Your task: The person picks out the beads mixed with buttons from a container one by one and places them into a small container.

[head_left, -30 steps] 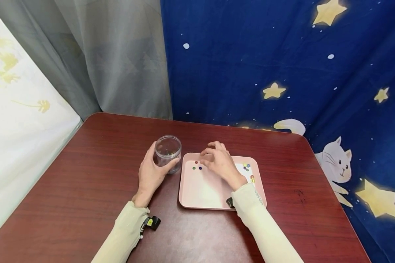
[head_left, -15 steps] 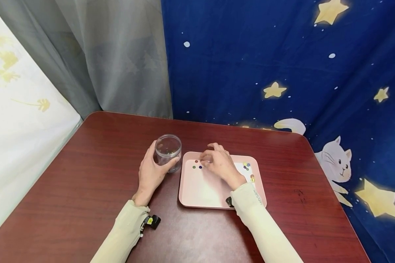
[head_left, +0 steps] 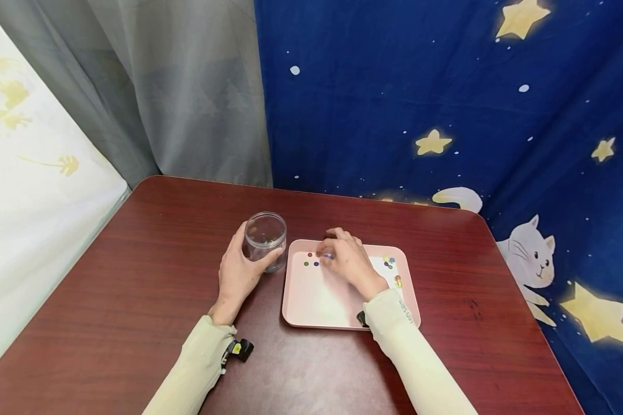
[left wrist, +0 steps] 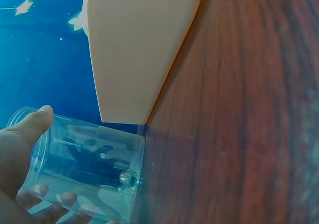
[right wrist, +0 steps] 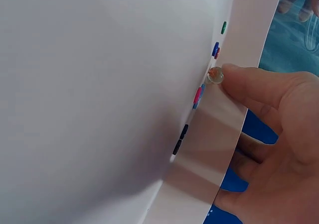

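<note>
My left hand (head_left: 240, 268) holds a clear plastic jar (head_left: 262, 253) upright on the table, left of a pink tray (head_left: 316, 294). Thumb and fingers curve round its sides. At the bottom of the jar (left wrist: 94, 159) lies a small clear marble (left wrist: 128, 178) in the left wrist view. Over the tray's far side is my right hand (head_left: 349, 259). In the right wrist view its thumb and forefinger pinch a clear glass marble with an orange fleck (right wrist: 215, 75). Near these fingertips small coloured pieces line the tray's far edge, among them a green one (right wrist: 224, 28) and a blue one (right wrist: 215, 49).
Several yellow, blue and dark pieces (head_left: 389, 263) are grouped in the tray's far right corner. Just nearer lies an orange-yellow pair (head_left: 398, 281). The brown table (head_left: 135, 276) extends round the tray, with a blue star-patterned curtain (head_left: 374, 104) behind it.
The right hand's fingertips have dipped slightly and closed together over the far part of the tray. The left hand and the jar have stayed in place.
</note>
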Demonstrator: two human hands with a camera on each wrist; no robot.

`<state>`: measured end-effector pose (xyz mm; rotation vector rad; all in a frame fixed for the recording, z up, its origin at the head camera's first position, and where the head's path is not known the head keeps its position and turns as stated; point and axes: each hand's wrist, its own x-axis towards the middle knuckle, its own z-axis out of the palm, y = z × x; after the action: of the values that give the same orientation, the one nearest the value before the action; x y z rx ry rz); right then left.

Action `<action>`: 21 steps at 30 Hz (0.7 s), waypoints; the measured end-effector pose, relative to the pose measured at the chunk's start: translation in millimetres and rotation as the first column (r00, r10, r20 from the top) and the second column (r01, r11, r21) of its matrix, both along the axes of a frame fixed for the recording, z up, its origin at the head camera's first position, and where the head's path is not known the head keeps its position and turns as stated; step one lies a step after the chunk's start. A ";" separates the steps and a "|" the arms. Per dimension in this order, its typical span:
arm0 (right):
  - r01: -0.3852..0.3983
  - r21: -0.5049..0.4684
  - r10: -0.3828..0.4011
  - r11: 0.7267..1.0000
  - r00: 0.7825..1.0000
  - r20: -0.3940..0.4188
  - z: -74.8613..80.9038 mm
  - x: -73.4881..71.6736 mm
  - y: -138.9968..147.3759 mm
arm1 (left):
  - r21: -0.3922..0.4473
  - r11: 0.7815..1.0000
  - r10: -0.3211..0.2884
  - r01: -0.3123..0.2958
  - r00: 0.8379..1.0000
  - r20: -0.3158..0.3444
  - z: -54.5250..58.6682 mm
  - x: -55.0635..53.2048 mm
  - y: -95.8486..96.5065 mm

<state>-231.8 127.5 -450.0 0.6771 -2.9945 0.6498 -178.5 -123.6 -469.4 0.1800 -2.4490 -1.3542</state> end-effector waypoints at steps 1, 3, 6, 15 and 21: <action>-0.002 0.000 0.002 1.000 1.000 -0.004 -0.3 0.0 0.4 | -0.001 1.000 -0.001 0.001 1.000 0.000 0.1 -0.2 0.3; -0.005 0.002 0.005 1.000 1.000 -0.014 -1.0 0.1 1.1 | 0.000 1.000 0.002 -0.002 1.000 0.000 0.7 -0.4 0.8; -0.011 0.002 0.011 1.000 1.000 -0.024 -1.3 0.8 2.0 | -0.001 1.000 0.006 -0.006 1.000 0.002 0.6 -0.5 1.3; -0.021 -0.001 0.021 1.000 0.999 -0.041 -2.7 2.1 2.5 | 0.005 1.000 0.004 -0.004 1.000 -0.001 -1.0 0.3 0.6; -0.027 0.008 0.027 1.000 0.999 -0.046 -5.1 2.6 2.5 | -0.001 1.000 0.007 -0.007 1.000 -0.004 -0.8 0.8 -0.1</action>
<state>-229.3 130.0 -455.1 0.7234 -2.9524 0.6166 -177.6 -123.7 -470.2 0.1857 -2.4433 -1.3492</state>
